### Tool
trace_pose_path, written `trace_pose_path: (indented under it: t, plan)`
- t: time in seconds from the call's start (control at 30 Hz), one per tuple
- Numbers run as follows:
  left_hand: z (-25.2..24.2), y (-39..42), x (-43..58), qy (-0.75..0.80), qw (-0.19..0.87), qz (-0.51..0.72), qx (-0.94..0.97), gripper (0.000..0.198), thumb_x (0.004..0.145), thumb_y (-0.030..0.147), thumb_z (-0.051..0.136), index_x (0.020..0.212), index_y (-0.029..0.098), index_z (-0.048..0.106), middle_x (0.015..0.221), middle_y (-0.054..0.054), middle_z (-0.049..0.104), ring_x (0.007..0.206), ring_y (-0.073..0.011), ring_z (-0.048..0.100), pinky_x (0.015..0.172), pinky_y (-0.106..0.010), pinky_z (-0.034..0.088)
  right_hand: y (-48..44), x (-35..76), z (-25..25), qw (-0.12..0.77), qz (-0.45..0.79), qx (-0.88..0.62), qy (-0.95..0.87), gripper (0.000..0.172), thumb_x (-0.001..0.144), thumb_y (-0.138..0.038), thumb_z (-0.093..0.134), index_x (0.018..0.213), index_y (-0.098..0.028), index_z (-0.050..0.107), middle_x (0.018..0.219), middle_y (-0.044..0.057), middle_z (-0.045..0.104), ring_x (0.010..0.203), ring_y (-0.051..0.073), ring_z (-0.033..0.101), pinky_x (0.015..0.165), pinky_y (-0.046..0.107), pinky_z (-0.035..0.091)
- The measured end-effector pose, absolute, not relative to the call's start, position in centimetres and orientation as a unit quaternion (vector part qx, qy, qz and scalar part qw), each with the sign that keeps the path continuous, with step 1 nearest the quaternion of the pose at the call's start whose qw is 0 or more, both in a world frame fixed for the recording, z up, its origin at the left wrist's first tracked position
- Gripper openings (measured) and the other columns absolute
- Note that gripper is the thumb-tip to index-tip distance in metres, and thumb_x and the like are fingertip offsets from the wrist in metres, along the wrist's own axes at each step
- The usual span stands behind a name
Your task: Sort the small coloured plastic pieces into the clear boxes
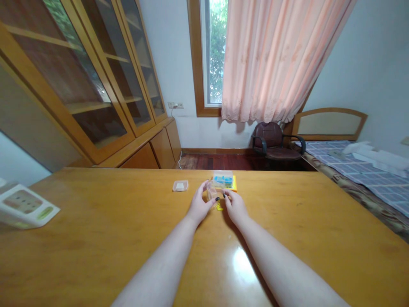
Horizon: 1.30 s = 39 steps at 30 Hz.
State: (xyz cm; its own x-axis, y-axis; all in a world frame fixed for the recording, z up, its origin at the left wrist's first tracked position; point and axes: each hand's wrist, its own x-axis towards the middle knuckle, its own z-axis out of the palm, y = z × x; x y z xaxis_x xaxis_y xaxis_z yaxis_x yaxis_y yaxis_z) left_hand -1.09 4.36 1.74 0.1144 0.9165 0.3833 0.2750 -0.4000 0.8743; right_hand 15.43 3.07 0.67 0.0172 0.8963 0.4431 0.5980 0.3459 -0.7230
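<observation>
My left hand (pixel 200 205) and my right hand (pixel 234 206) meet over the middle of the wooden table (pixel 96 247). Between their fingertips they pinch a small clear plastic box (pixel 211 192). A small yellow piece (pixel 219 207) lies on the table just under the fingers. Right behind the hands sits a clear case with blue contents on a yellow base (pixel 224 180). A small clear lidded box with something white inside (pixel 180 185) rests to the left of my left hand.
A white device with a printed face (pixel 24 207) lies at the table's left edge. Glass-fronted wooden cabinets (pixel 96 85) line the left wall. Beyond the table stand a dark office chair (pixel 275 143) and a bed with a checked cover (pixel 367 175) at right.
</observation>
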Motion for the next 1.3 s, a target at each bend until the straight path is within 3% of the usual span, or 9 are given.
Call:
trace_pose_path:
  t: [0.3,0.6,0.73,0.93,1.13,1.3]
  plan:
    - [2.8,3.6,-1.4,0.439,0.226,0.411,0.766,0.073,0.073,0.024,0.063,0.139,0.023,0.032,0.140,-0.006,0.040,0.129,-0.0218,0.037,0.111,-0.036,0.028,3.3,15.6,0.4,0.446,0.178,-0.573,-0.665,0.025,0.082,-0.015,0.046,0.096,-0.019,0.066,0.095,0.008,0.070,0.088,0.022,0.064,0.082,0.038,0.050]
    - [3.1,3.2,-1.4,0.445,0.191,0.367,0.794,0.071,0.072,0.025,0.064,0.137,0.025,0.035,0.138,-0.006,0.044,0.128,-0.0234,0.037,0.111,-0.042,0.026,3.4,15.7,0.2,0.443,0.187,-0.586,-0.653,0.027,0.080,-0.013,0.045,0.096,-0.018,0.066,0.096,0.008,0.069,0.091,0.022,0.063,0.085,0.040,0.049]
    - [2.8,3.4,-1.2,0.435,0.236,0.420,0.760,0.067,0.071,0.024,0.065,0.134,0.023,0.039,0.136,-0.007,0.045,0.126,-0.0226,0.040,0.110,-0.040,0.029,2.9,15.6,0.6,0.457,0.193,-0.558,-0.665,0.027,0.080,-0.016,0.047,0.100,-0.018,0.066,0.100,0.009,0.068,0.096,0.023,0.062,0.089,0.041,0.047]
    - [1.6,4.4,-1.1,0.383,0.341,0.559,0.651,0.072,0.068,0.022,0.069,0.131,0.022,0.035,0.134,-0.011,0.047,0.124,-0.0223,0.045,0.106,-0.039,0.035,1.7,15.3,1.8,0.474,0.217,-0.422,-0.742,0.042,0.084,-0.025,0.049,0.126,-0.019,0.052,0.123,0.010,0.059,0.112,0.024,0.054,0.097,0.041,0.042]
    - [2.4,3.6,-1.4,0.399,0.185,0.417,0.796,0.067,0.071,0.020,0.065,0.133,0.023,0.039,0.135,-0.008,0.047,0.127,-0.0235,0.041,0.111,-0.046,0.028,2.7,15.5,1.2,0.479,0.181,-0.492,-0.704,0.040,0.082,-0.013,0.041,0.113,-0.024,0.063,0.112,0.005,0.066,0.104,0.021,0.060,0.092,0.039,0.046]
    - [3.0,3.4,-1.7,0.358,0.074,0.353,0.861,0.067,0.077,0.023,0.061,0.137,0.022,0.033,0.135,-0.009,0.047,0.127,-0.0231,0.041,0.112,-0.049,0.023,3.3,15.7,0.8,0.484,0.197,-0.544,-0.657,0.035,0.081,-0.014,0.041,0.103,-0.019,0.067,0.104,0.008,0.068,0.099,0.021,0.062,0.091,0.038,0.047]
